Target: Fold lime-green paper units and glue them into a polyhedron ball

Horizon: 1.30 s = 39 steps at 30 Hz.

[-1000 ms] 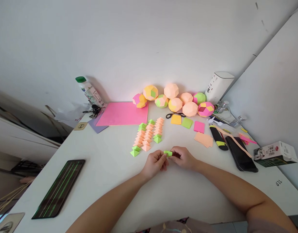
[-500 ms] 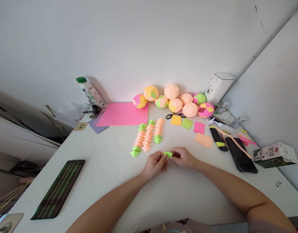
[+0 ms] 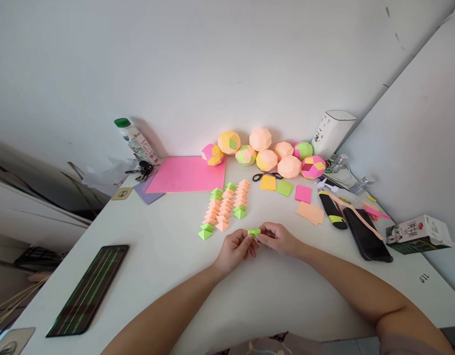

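- Pinching one green paper piece (image 3: 253,232) between left hand (image 3: 233,251) and right hand (image 3: 279,239), thumbs and fingertips nearly together.
- Facing, beyond the fingers, three rows of folded pieces (image 3: 225,207), four sheet piles (image 3: 284,187), nine paper balls (image 3: 267,160).
- Working above one white table (image 3: 164,236), before a pale wall (image 3: 212,59).

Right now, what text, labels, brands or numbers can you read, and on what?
Carton: large Chinese characters, possibly "纯牛奶"; smaller print unreadable.
Desk marks: dark, tilted, perhaps "220"; not certain.
Bottle: label print too small to read.
White container: small dark marks, unreadable.
Green paper: no text visible.
No brand can be made out.
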### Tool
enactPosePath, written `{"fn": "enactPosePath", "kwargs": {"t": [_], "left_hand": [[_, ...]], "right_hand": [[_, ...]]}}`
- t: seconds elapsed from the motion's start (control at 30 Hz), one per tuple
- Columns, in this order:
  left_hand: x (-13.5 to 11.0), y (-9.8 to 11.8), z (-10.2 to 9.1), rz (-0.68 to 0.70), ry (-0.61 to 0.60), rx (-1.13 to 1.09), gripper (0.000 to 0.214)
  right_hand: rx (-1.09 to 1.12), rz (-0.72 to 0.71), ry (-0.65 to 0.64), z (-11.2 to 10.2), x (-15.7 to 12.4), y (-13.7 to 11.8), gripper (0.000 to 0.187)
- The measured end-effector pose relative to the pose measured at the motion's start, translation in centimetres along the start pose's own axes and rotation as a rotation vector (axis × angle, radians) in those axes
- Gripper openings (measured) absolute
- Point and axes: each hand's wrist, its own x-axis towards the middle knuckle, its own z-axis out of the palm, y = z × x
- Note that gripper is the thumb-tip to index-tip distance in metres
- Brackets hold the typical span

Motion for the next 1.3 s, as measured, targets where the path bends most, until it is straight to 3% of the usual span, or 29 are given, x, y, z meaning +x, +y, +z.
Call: {"fn": "enactPosePath", "kwargs": {"t": [0.2, 0.47, 0.7, 0.9, 1.3], "left_hand": [[-0.03, 0.11, 0.09, -0.022, 0.005, 0.028, 0.033], [0.17, 0.44, -0.13, -0.070, -0.053, -0.028, 0.033], [0.25, 0.37, -0.36, -0.081, -0.079, -0.043, 0.034], [0.18, 0.20, 0.15, -0.048, -0.016, 0.011, 0.033], [0.13, -0.05, 0.30, -0.038, 0.102, -0.095, 0.035]], "right_hand": [[0.020, 0.032, 0.047, -0.02, 0.17, 0.66, 0.030], [-0.107, -0.114, 0.070, 0.56, -0.54, 0.26, 0.029], [-0.154, -0.120, 0.079, 0.55, -0.46, 0.26, 0.026], [-0.180, -0.121, 0.066, 0.63, -0.47, 0.23, 0.025], [-0.063, -0.089, 0.085, 0.47, -0.50, 0.61, 0.019]]}}
